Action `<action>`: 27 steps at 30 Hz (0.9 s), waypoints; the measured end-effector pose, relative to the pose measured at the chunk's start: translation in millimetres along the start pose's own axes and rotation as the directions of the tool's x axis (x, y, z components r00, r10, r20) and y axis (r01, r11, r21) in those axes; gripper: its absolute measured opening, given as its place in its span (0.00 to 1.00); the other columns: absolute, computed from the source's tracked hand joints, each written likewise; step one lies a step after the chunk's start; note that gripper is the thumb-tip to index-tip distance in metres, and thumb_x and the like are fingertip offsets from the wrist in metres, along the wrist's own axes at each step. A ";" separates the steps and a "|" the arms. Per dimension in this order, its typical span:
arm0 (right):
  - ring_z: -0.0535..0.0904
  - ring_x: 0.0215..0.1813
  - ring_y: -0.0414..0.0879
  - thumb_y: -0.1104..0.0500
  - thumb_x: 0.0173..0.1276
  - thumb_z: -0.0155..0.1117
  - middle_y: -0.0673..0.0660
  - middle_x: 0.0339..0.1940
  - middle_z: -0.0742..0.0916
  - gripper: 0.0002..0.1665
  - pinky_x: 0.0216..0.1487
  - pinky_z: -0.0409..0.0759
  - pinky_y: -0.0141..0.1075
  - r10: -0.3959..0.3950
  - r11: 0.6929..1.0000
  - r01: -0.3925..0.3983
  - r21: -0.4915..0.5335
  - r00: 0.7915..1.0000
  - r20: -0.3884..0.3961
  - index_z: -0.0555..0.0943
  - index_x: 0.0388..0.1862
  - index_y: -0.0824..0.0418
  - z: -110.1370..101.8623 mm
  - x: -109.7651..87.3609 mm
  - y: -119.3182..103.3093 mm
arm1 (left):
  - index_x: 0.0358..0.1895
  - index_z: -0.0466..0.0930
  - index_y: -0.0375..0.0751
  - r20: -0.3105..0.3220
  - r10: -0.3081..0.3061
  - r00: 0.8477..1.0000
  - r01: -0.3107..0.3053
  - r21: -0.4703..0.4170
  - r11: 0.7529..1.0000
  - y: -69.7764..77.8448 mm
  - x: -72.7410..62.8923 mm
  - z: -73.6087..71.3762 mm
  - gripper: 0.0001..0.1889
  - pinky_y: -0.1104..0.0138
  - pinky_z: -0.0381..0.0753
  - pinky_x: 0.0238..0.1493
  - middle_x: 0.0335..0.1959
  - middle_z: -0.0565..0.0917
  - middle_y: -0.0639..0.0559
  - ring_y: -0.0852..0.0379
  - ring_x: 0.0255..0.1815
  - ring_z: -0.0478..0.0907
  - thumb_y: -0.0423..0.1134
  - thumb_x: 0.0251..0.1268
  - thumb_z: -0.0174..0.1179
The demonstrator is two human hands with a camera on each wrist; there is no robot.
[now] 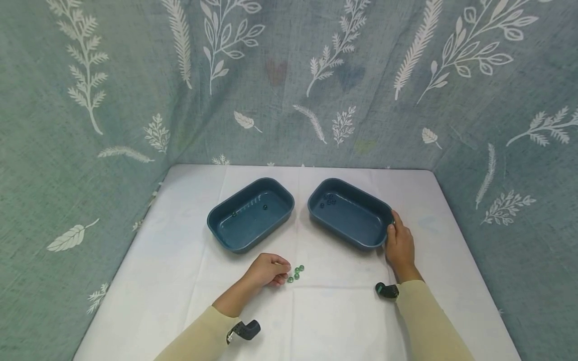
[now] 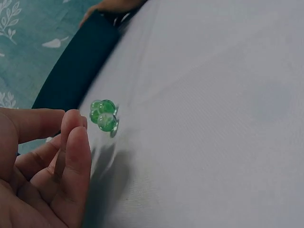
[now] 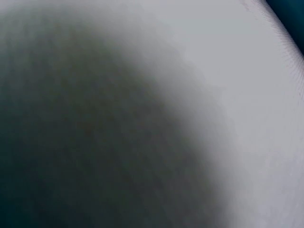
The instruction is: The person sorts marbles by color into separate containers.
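Note:
Several green glass marbles (image 1: 296, 273) lie in a small cluster on the white cloth, also seen in the left wrist view as green marbles (image 2: 103, 114). Just left of them is my left hand (image 1: 267, 269), thumb and finger tips close together; whether a marble sits between them is hidden. My right hand (image 1: 400, 246) grips the right end of a dark blue tray (image 1: 356, 231), thumb at its near side. That tray holds several small dark marbles (image 1: 328, 200) at its far left end. In the right wrist view neither hand appears, only blur and cloth.
A second dark blue tray (image 1: 246, 240) stands to the left, angled the other way, with a few marbles (image 1: 265, 207) inside. White cloth (image 1: 338, 311) covers the table. Patterned fabric (image 1: 280, 135) hangs behind and at both sides.

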State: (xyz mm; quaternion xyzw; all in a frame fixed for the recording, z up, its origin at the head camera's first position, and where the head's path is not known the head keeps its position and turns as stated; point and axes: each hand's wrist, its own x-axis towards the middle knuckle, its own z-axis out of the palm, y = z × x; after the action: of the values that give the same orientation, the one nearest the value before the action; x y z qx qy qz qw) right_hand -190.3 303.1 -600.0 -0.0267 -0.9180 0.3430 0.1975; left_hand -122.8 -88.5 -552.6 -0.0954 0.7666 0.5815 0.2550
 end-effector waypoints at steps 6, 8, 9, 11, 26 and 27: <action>0.72 0.57 0.67 0.51 0.81 0.38 0.70 0.59 0.78 0.28 0.57 0.68 0.63 0.003 1.000 -0.003 0.003 1.000 0.010 0.59 0.77 0.50 -2.1 0.0 -3.1 | 0.38 0.83 0.34 0.027 0.015 1.000 -0.016 0.024 1.000 -1.3 -2.0 2.0 0.06 0.67 0.83 0.21 0.25 0.84 0.44 0.57 0.20 0.79 0.34 0.64 0.64; 0.72 0.57 0.67 0.51 0.81 0.38 0.69 0.60 0.78 0.28 0.58 0.68 0.63 0.011 1.000 -0.011 -0.003 1.000 0.015 0.59 0.77 0.50 -2.4 -0.2 -3.5 | 0.38 0.83 0.34 0.030 0.013 0.999 -0.014 0.029 0.999 -0.9 -2.5 2.4 0.06 0.67 0.83 0.21 0.25 0.84 0.44 0.57 0.19 0.79 0.34 0.63 0.65; 0.72 0.57 0.67 0.51 0.81 0.38 0.69 0.60 0.78 0.28 0.58 0.68 0.63 0.015 1.000 -0.015 -0.003 1.000 0.017 0.59 0.77 0.50 -2.6 -0.4 -3.8 | 0.37 0.83 0.34 0.031 0.014 0.999 -0.015 0.033 0.999 -1.1 -2.3 2.6 0.06 0.67 0.83 0.21 0.25 0.84 0.44 0.58 0.19 0.79 0.34 0.63 0.65; 0.72 0.57 0.67 0.51 0.81 0.37 0.69 0.60 0.78 0.28 0.58 0.68 0.63 0.024 1.000 -0.024 -0.004 1.000 0.020 0.59 0.77 0.49 -2.2 -0.9 -3.7 | 0.37 0.83 0.33 0.036 0.017 0.999 -0.019 0.045 0.999 -2.7 -1.2 3.2 0.05 0.67 0.83 0.21 0.25 0.84 0.45 0.58 0.19 0.80 0.33 0.63 0.65; 0.71 0.60 0.66 0.50 0.80 0.36 0.67 0.63 0.77 0.29 0.61 0.66 0.63 0.062 0.998 -0.062 0.012 0.998 0.027 0.59 0.77 0.51 2.4 -1.3 -3.2 | 0.31 0.84 0.35 0.062 0.023 0.998 -0.032 0.146 0.989 -5.8 3.0 6.0 0.03 0.67 0.83 0.18 0.22 0.84 0.47 0.59 0.17 0.79 0.30 0.55 0.69; 0.71 0.60 0.65 0.50 0.80 0.36 0.67 0.63 0.77 0.29 0.62 0.66 0.62 0.066 0.998 -0.067 0.011 0.997 0.028 0.59 0.77 0.51 1.9 -1.6 -3.9 | 0.31 0.84 0.36 0.066 0.023 0.998 -0.033 0.152 0.988 -5.4 3.0 6.9 0.03 0.67 0.83 0.18 0.22 0.83 0.47 0.59 0.16 0.79 0.29 0.55 0.69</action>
State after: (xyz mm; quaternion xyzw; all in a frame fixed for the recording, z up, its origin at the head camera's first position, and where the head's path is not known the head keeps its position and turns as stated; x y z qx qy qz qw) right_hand -189.2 298.7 -599.3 -0.0513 -0.9171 0.3553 0.1736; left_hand -121.1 -83.2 -560.0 -0.0461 0.8016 0.5274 0.2777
